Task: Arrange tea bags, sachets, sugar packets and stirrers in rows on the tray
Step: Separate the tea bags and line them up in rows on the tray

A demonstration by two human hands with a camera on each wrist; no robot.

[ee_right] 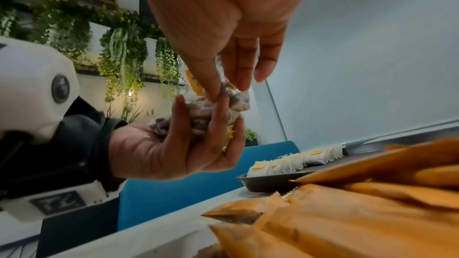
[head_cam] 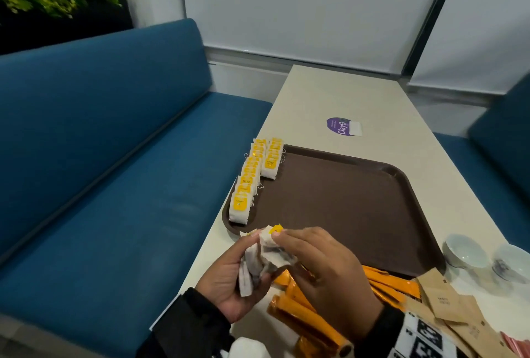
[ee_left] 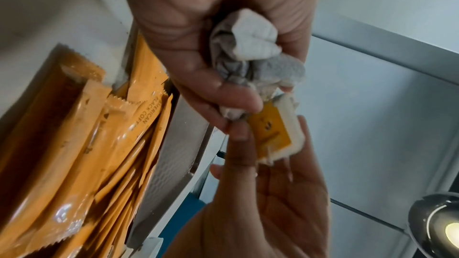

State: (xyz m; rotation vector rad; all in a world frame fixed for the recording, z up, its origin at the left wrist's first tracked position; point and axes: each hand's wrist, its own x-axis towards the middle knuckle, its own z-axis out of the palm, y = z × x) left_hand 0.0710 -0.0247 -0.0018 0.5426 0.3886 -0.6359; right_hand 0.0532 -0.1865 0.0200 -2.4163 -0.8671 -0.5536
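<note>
One dark brown plastic tray [head_cam: 344, 208] sits on the pale tabletop [head_cam: 358, 93], carrying two rows of white paper tea bags with yellow tags [head_cam: 252, 179]; the overlap hides the exact tally (the left row is clearly the longer). A loose bunch of tea bags [head_cam: 263, 263] is in the left hand [head_cam: 226, 280], number unclear. Orange foil stick sachets [head_cam: 309, 320]: a heap, uncountable. Several brown kraft paper packets [head_cam: 447, 303]. Two small white ceramic bowls [head_cam: 466, 253].

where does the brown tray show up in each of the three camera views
Head: the brown tray fills the centre, on the table, beyond both hands.
Left wrist: only a blurred strip of its rim, between the orange sachets and the hands.
Right wrist: low at right, seen edge-on.
Shared landmark: the rows of tea bags in head and right wrist; the sachets in all three.
</note>
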